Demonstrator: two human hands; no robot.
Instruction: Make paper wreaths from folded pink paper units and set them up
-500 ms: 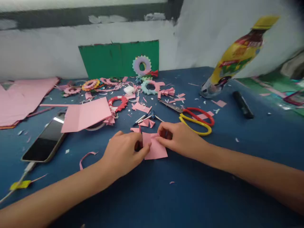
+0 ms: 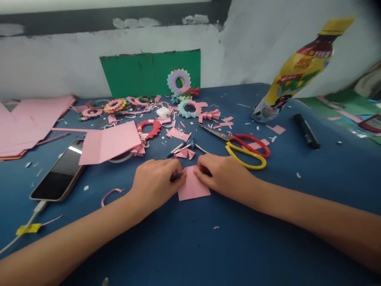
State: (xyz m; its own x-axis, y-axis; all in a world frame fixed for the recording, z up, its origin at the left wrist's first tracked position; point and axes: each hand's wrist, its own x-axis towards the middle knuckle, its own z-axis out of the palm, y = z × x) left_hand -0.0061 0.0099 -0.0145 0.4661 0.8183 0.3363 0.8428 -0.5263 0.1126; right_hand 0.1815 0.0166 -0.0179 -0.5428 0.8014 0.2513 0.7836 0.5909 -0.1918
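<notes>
A small piece of pink paper [image 2: 194,188] lies on the blue table between my hands. My left hand [image 2: 157,180] has its fingers curled, with thumb and fingertips closed on the paper's upper left edge. From the other side, my right hand [image 2: 223,172] pinches the upper right edge between thumb and bent fingers. The paper's top edge is partly hidden by my fingertips. Just beyond my hands lie small folded pink pieces [image 2: 185,153]. Scissors [image 2: 247,149] with one red and one yellow handle rest open past my right hand.
Left of my hands are a phone [image 2: 58,172] on a cable and a folded pink sheet [image 2: 111,143]. Paper rings, including a red one [image 2: 149,129], and scraps lie toward the wall. At right stand a yellow-capped bottle [image 2: 293,75] and a black marker [image 2: 306,131].
My left hand has moved slightly toward the paper's top edge, and its thumb now sits higher. A pink flap that stood up beside the left fingers no longer shows.
</notes>
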